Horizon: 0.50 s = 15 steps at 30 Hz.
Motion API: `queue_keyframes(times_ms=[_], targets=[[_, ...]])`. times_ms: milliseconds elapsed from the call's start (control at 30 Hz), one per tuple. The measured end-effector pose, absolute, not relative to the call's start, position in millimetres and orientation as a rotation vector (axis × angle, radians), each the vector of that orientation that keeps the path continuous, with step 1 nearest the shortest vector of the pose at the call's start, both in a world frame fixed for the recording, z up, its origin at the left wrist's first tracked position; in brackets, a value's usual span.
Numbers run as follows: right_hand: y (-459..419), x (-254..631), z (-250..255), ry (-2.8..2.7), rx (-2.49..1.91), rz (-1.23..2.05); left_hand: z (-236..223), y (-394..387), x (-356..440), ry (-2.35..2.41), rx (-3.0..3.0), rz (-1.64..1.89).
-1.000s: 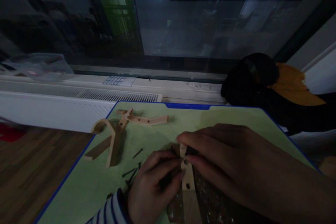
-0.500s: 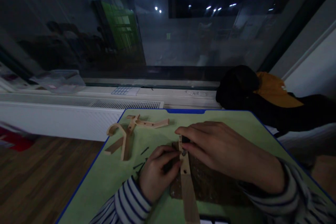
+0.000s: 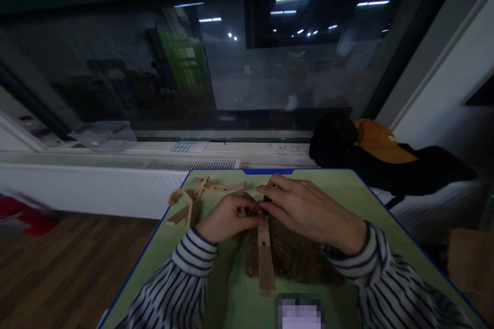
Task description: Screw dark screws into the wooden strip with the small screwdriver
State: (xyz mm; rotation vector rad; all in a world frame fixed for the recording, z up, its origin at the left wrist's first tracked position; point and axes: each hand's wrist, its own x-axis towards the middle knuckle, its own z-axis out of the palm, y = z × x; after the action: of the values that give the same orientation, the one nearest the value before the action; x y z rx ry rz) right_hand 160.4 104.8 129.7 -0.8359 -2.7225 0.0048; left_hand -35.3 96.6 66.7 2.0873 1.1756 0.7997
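A pale wooden strip (image 3: 266, 267) with a dark hole points toward me, lying partly over a dark brown board (image 3: 297, 264). Both hands meet at the strip's far end. There my left hand (image 3: 230, 217) comes from the left, its thumb and fingertips pinched over the wood; whatever is between them is too small to make out. From the right, my right hand (image 3: 304, 208) bends over the same spot with thumb and fingers closed round a small black thing (image 3: 266, 198), mostly hidden. Left of the hands lie joined wooden pieces (image 3: 198, 193) with holes and a curved hook-shaped part (image 3: 179, 195).
The green table (image 3: 170, 277) has a blue rim. A pixelated rectangular object (image 3: 301, 313) lies at the near edge. Behind stand a radiator (image 3: 116, 185) and a sill with a clear plastic box (image 3: 106, 136). At right are an orange cap (image 3: 382, 141) and a cardboard box (image 3: 471, 262).
The view has tilted up. My left hand has moved further up the strip, closer to my right fingertips. The dark nails or screws on the table's left are now hidden behind my left arm.
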Motion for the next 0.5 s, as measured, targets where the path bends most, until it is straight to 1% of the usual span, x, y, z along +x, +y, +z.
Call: queue_keyframes(times_ms=[500], targets=[[106.6,156.4,129.7,-2.791,-0.846,0.074,70.4,108.8,-38.3,1.086,2.2,0.699]])
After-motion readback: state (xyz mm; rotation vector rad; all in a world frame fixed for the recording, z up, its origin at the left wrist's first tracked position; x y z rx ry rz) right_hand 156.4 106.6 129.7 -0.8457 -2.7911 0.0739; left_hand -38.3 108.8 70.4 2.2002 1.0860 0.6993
